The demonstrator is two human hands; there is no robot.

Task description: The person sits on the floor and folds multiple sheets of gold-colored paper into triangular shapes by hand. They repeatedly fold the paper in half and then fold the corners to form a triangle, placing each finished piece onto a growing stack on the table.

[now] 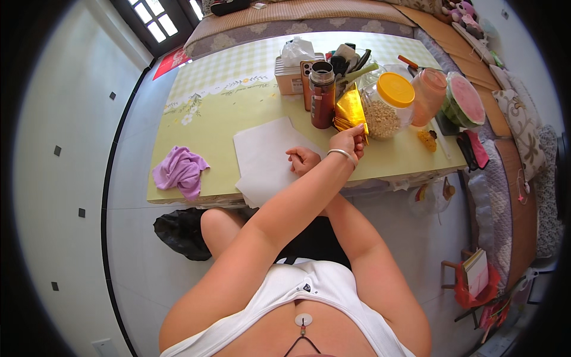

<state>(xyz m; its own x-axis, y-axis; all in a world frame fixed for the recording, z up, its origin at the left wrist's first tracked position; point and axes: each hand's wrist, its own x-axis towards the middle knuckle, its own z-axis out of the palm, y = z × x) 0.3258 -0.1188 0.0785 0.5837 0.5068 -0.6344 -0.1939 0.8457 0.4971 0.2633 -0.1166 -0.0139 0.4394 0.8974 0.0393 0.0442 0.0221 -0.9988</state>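
My arms are crossed, the left one over the right. My left hand [348,141], with a pale bangle at its wrist, is closed on the lower right edge of a shiny gold foil packet [351,110]. The packet stands between a dark red thermos flask [322,98] without a lid and a clear jar [382,116] with a yellow lid and pale, grain-like contents. My right hand [303,160] lies on white paper [264,149], its fingers curled in and nothing showing in them.
A crumpled purple cloth [180,170] lies at the table's left. Behind the flask are a phone [307,83] and a tissue box [288,77]. A pinkish jar [428,98], a cut watermelon [464,98] and a small yellow item [427,139] occupy the right side.
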